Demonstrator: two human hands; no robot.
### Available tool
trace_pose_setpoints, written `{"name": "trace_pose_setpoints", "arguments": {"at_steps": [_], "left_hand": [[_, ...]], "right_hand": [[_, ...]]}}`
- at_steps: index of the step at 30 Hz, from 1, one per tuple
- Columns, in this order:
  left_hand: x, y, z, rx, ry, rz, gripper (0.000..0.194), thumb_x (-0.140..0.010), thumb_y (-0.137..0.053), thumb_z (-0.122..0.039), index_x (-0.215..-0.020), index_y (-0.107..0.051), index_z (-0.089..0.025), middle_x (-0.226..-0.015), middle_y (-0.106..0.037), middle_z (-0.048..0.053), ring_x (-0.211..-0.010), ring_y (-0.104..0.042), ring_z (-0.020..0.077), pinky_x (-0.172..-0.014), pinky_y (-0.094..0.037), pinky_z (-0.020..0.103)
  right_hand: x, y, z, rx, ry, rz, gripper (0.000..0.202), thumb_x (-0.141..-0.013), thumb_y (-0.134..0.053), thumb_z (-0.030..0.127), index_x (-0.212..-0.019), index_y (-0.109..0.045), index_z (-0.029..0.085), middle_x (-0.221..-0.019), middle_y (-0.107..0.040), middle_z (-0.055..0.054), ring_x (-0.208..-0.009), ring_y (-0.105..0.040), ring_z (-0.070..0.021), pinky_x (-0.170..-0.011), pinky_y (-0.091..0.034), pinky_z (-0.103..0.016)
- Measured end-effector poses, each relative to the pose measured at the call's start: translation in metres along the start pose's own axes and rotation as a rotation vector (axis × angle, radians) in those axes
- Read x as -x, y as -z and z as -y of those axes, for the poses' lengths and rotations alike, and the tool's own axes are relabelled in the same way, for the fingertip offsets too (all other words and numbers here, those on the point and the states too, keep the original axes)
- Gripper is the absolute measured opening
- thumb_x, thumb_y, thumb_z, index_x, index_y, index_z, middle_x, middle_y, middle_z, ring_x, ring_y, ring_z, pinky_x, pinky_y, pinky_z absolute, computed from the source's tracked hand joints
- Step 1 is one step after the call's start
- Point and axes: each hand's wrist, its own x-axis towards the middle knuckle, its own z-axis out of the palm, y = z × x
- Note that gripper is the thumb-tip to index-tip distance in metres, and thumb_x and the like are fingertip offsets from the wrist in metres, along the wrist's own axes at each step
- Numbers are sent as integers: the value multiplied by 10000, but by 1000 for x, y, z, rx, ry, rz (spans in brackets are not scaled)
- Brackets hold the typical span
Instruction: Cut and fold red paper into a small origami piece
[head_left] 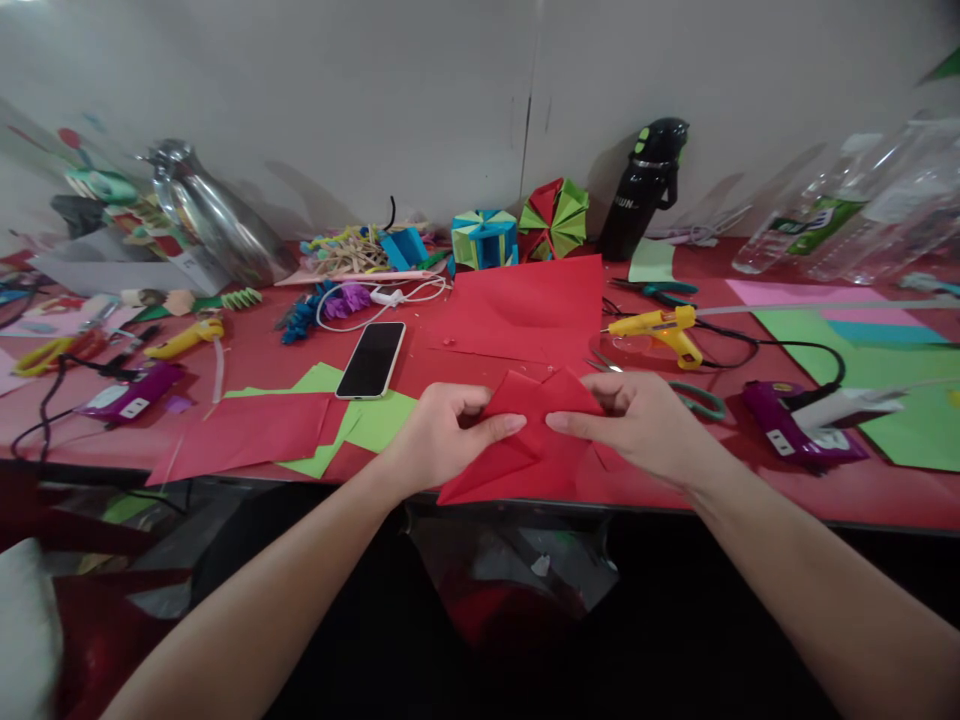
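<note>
Some fingers of the left hand (426,440) and the right hand (649,425) are hidden behind the folded red paper (529,465). The right hand also covers the middle of the scissors (718,405), so just some handle and a bit of blade peek out. The phone (373,360) hides part of the green paper (384,425) under it. The clear bottles (904,205) and the big green sheet (896,385) run off the right edge. A white thing (26,620) at the lower left is cut off too. The word on the black bottle (637,200) is too blurry to read.
</note>
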Motion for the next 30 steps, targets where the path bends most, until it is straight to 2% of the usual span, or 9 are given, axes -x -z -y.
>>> {"name": "trace_pose_setpoints", "arguments": {"at_steps": [4,9,11,15,17,21,25,27,30], "left_hand": [[-1,9,-2,-16,3,-1,611,-829,-682,-485,-561,-223,-185,-589,-180,-58,-533,-184,76,-497,-167,266],[-1,14,-1,-25,23,7,618,-821,-688,-495,-567,-213,-191,-608,-166,-50,-550,-190,82,-502,-159,271],[-2,15,1,-26,25,13,620,-820,-687,-502,-568,-211,-194,-613,-161,-47,-553,-189,85,-503,-157,274],[-3,16,3,-35,30,12,633,-807,-695,-516,-569,-204,-196,-622,-147,-44,-553,-177,90,-502,-146,280],[-4,17,4,-40,35,13,634,-806,-692,-526,-568,-206,-197,-622,-146,-44,-553,-176,90,-501,-147,280],[-5,22,8,-53,56,-11,645,-797,-695,-539,-573,-194,-199,-620,-138,-47,-547,-162,87,-498,-131,285],[-5,27,11,-38,72,-46,658,-790,-700,-532,-585,-167,-203,-624,-125,-50,-539,-148,82,-499,-114,289],[-5,28,11,-33,74,-42,659,-790,-699,-532,-587,-166,-203,-625,-124,-50,-539,-149,81,-498,-116,288],[-4,26,10,-40,80,-40,658,-789,-701,-539,-584,-174,-203,-629,-127,-48,-543,-155,83,-496,-119,286]], "right_hand": [[0,8,2,-70,-19,9,227,-728,-813,372,-853,-755,191,-809,-757,-37,-725,-712,-191,-649,-579,-285],[1,17,3,-168,-108,133,215,-732,-814,382,-814,-750,194,-821,-745,-16,-794,-713,-172,-760,-609,-307],[0,17,1,-183,-129,100,249,-693,-842,390,-822,-756,196,-814,-746,-15,-798,-714,-175,-768,-616,-322],[-1,14,-4,-204,-134,-66,325,-600,-895,404,-808,-766,191,-763,-744,-30,-775,-720,-201,-747,-635,-358],[-2,15,-7,-213,-129,-37,310,-627,-880,413,-815,-773,192,-769,-744,-33,-780,-725,-202,-769,-637,-370],[-5,27,-11,-286,-129,84,298,-770,-793,410,-994,-771,216,-933,-773,-63,-902,-740,-223,-880,-609,-417],[-7,39,-13,-366,-24,-70,317,-855,-708,438,-1076,-735,212,-1007,-771,-104,-1007,-724,-256,-900,-587,-429],[-7,38,-13,-305,-1,-90,327,-880,-666,477,-1062,-736,214,-978,-771,-99,-955,-729,-237,-848,-591,-390],[-5,29,-9,-48,9,-44,305,-848,-695,490,-941,-758,206,-857,-756,-62,-791,-705,-184,-743,-567,-315]]}}
